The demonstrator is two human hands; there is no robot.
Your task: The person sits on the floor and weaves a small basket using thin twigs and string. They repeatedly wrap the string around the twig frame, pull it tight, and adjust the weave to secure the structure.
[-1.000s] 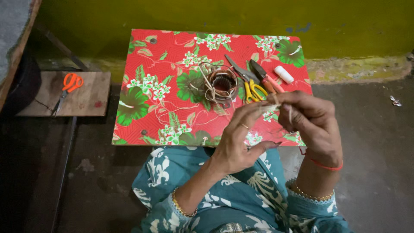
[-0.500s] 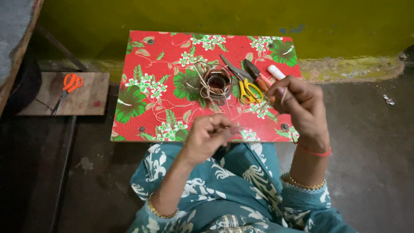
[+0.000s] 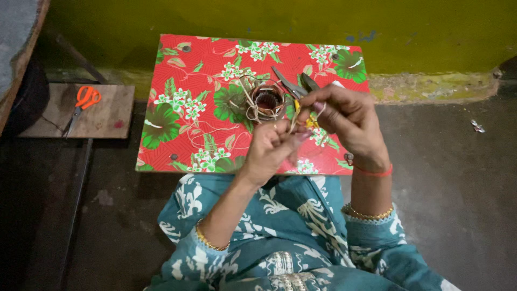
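Observation:
My left hand [image 3: 271,145] and my right hand [image 3: 344,118] meet above the near edge of a low board covered in red floral cloth [image 3: 183,113]. Both pinch a thin pale thread [image 3: 295,119] between the fingertips. The thread runs back to a small round copper-coloured coil [image 3: 267,100] wrapped in loose thread at the board's middle. Pliers with yellow handles [image 3: 293,89] lie just behind my right hand, partly hidden by it.
Orange-handled scissors [image 3: 83,101] lie on a small wooden board [image 3: 107,116] at the left. A yellow-green wall [image 3: 269,21] rises behind the board. Dark floor [image 3: 458,188] surrounds it. My teal patterned clothing [image 3: 291,237] fills the bottom.
My left hand dropped away from the right, then rose back to meet it. Both hands now sit closer to the coil, and the view has shifted.

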